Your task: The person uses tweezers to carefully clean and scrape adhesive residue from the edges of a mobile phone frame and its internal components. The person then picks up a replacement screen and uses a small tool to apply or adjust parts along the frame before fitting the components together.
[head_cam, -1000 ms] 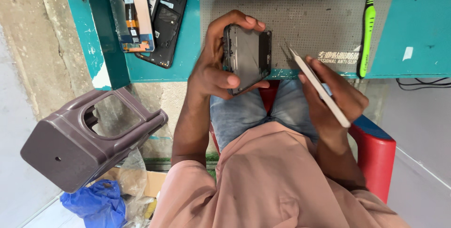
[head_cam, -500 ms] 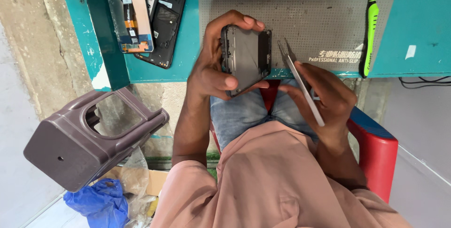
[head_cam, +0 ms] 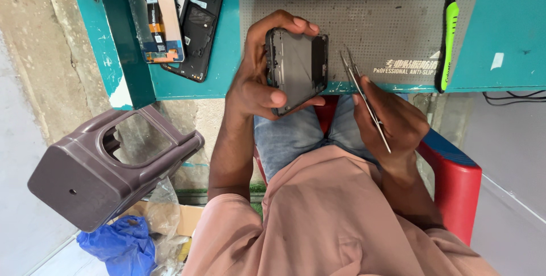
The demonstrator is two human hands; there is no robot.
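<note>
- the left hand is wrapped around an opened phone body, fingers curled over its top edge and the thumb pressed on its lower face, so the hold is closed tight on it.
- the phone body sits upright in that hold, over the near edge of the grey perforated work mat, with its dark inner frame facing the camera.
- the right hand is closed around a pair of thin metal tweezers; their tips point up and toward the phone, just beside its right edge, and i cannot tell if they touch it.
- the tweezers' two tips look slightly apart, though they are too fine to be sure.
- beyond the left hand's grip, on the teal table, lie a detached phone screen with a ribbon cable and a black phone back housing, side by side and overlapping a little.
- beyond the right hand, a green and black tool lies along the mat's right edge.
- below and outward of the left hand, a brown plastic stool lies tipped on its side, its hollow showing nothing inside.
- under the stool, a blue plastic bag sits bunched beside cardboard; its contents are hidden.
- the person sits on a red chair, in a pink shirt and jeans.
</note>
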